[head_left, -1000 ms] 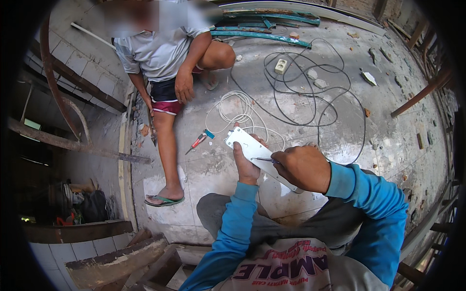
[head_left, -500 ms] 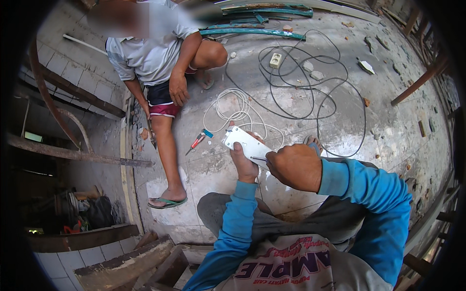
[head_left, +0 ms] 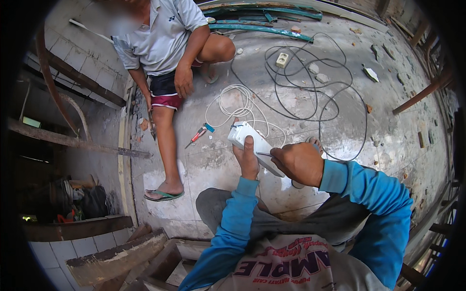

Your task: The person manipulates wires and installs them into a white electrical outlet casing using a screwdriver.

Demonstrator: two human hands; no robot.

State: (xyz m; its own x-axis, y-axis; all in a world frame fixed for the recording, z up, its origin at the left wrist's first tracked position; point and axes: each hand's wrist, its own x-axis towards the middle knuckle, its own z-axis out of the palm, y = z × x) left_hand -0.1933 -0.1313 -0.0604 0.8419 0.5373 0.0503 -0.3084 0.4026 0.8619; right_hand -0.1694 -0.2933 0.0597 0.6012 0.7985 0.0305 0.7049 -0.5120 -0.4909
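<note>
My left hand (head_left: 248,162) grips a long white plastic casing (head_left: 260,144), probably a power strip, with its thumb across the upper face. The casing is tilted, so one side wall shows. In my right hand (head_left: 302,162) is a screwdriver (head_left: 263,154), its thin metal shaft lying close over the casing's face; the fingers hide its handle. I cannot tell whether the tip sits in a screw hole. A coil of white cable (head_left: 236,107) lies on the floor just beyond the casing. Left of it rest a red-handled screwdriver (head_left: 197,136) and a small blue piece (head_left: 209,127).
Another person (head_left: 167,58) squats at the far left, holding a tool low beside one leg. A black cable (head_left: 318,97) loops across the floor near a cream socket (head_left: 282,60). Green metal lengths (head_left: 262,31) lie at the back. Wooden beams (head_left: 116,254) stand at my near left.
The white casing has tipped, so its side now shows. My right hand has shifted slightly right, with more of the screwdriver shaft showing. The view has shifted a little.
</note>
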